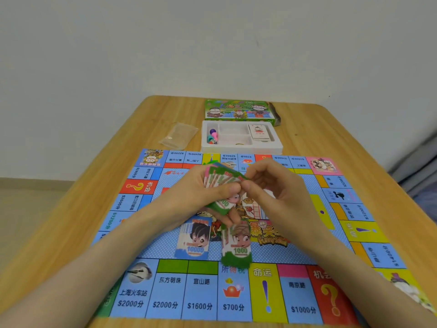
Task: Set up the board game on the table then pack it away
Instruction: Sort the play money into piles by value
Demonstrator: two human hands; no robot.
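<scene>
Two hands met over the middle of the board [165, 292]: the left hand [201, 190] gripped a fan of notes [222, 178], thumb across them, while the right hand [272, 185] pinched one green note at the fan's edge. Just below them, nearer the person, two sorted piles lay flat on the board, long axes running toward the person. The 10000 pile [195, 237] sat under the left wrist and the 1000 pile [237, 245] between the hands, likely the pinched note's place, a short drop for the right hand. Board squares read $2000分, $1600分, $700分, $1000分, 上海火车站, 东方明珠, 宜山路, 命运 and 机会. Beyond the board stood the tray [236, 147] with pawns [212, 136] and cards [259, 131], then the box [238, 110], its title blurred, and left of the tray a bag [178, 136] on the table [71, 221]
</scene>
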